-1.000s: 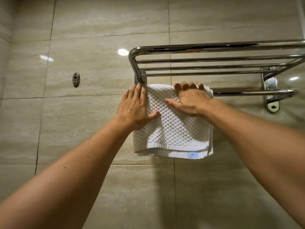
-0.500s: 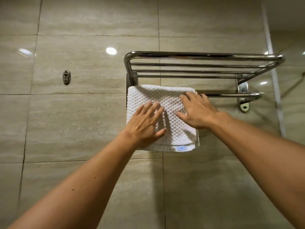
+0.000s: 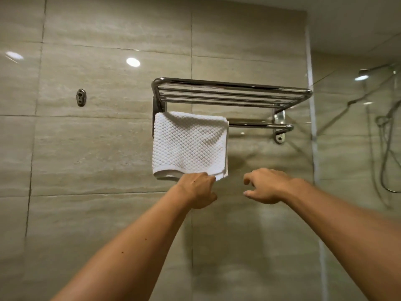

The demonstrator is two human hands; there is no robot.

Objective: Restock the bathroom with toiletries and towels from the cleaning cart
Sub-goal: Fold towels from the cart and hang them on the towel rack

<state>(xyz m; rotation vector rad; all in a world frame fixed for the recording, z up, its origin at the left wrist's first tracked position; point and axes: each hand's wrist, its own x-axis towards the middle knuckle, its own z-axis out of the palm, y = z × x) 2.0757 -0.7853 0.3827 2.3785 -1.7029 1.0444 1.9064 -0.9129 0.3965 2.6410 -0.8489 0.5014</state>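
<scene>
Nearest the camera, two bare forearms reach up and forward from the bottom edge.

Left hand (image 3: 198, 189): knuckles toward me, fingers curled at the lower hem of the white waffle-weave hand towel (image 3: 189, 144). Fingertips hidden behind the hand; it appears to pinch the hem near the right bottom corner, though I cannot see the contact itself.

Right hand (image 3: 265, 185): just right of the towel, apart from it. Fingers loosely curled, thumb out, holding nothing, in front of bare tile.

Towel: folded, pebbled diamond texture, plain stitched band along the bottom. Hangs over the lower bar at the left end of the rack, front face flat, bottom corner slightly lifted by the left hand.

Polished chrome wall-mounted towel rack (image 3: 232, 92): rounded tubular frame, several parallel rods forming a top shelf, single hanging bar below, bracket at the right end. Shelf carries nothing that I can see.

Glossy beige stone-look wall tiles (image 3: 97, 153): large, streaked horizontal veining, thin dark grout lines, ceiling-light reflections upper left. Small oval metal wall plate (image 3: 81, 97) well left of the rack.

Far right: clear glass shower panel (image 3: 355, 148), with a chrome shower hose (image 3: 385, 146) looping down behind it.
</scene>
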